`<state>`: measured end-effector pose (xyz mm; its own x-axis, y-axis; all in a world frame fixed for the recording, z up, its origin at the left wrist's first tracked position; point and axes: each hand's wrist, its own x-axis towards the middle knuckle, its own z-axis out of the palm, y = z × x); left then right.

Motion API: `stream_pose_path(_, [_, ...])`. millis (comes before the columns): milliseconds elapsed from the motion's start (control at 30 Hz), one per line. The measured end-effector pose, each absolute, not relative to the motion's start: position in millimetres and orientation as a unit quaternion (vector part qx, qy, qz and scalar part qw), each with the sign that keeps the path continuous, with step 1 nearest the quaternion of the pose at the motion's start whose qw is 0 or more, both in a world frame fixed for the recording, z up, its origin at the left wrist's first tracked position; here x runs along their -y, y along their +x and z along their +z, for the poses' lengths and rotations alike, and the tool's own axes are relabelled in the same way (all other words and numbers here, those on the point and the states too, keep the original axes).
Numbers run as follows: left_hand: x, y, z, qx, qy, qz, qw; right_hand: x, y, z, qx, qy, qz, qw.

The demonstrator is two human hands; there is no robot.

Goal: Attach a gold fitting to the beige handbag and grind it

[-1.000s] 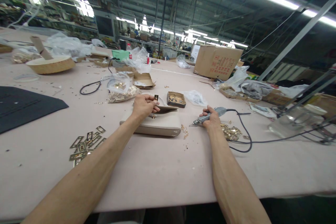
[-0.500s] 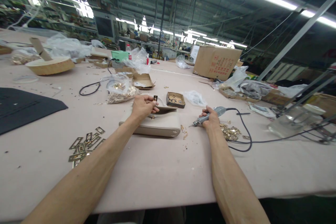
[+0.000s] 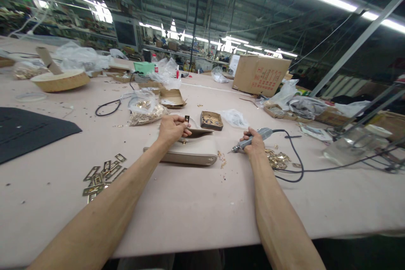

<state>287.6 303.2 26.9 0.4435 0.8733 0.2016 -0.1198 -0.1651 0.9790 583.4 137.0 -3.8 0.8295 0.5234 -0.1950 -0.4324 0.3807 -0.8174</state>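
My left hand (image 3: 173,130) is pinched on a small dark metal plate (image 3: 187,118) with an opening in it, held just above a cream handbag (image 3: 190,152). The bag lies on the table, and a small gold fitting (image 3: 184,141) shows on it beneath my fingers. To the right of the bag, my right hand (image 3: 254,141) is wrapped round a grey electric screwdriver (image 3: 264,133), its tip pointing left toward the bag. Tiny gold screws (image 3: 222,160) lie scattered between the tip and the bag.
Behind the bag stands a small box of gold screws (image 3: 211,120). Rectangular metal frames (image 3: 98,177) lie left, gold fittings (image 3: 278,159) right. The screwdriver's black cord (image 3: 303,162) loops right. Farther back are a bag of metal parts (image 3: 145,114) and a large carton (image 3: 262,75).
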Motion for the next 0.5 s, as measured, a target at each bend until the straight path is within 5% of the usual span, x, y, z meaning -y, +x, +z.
stream_pose_path(500, [-307, 279, 30, -0.333, 0.633, 0.427, 0.553, -134, 534, 57, 0.069, -0.352, 0.266, 0.895])
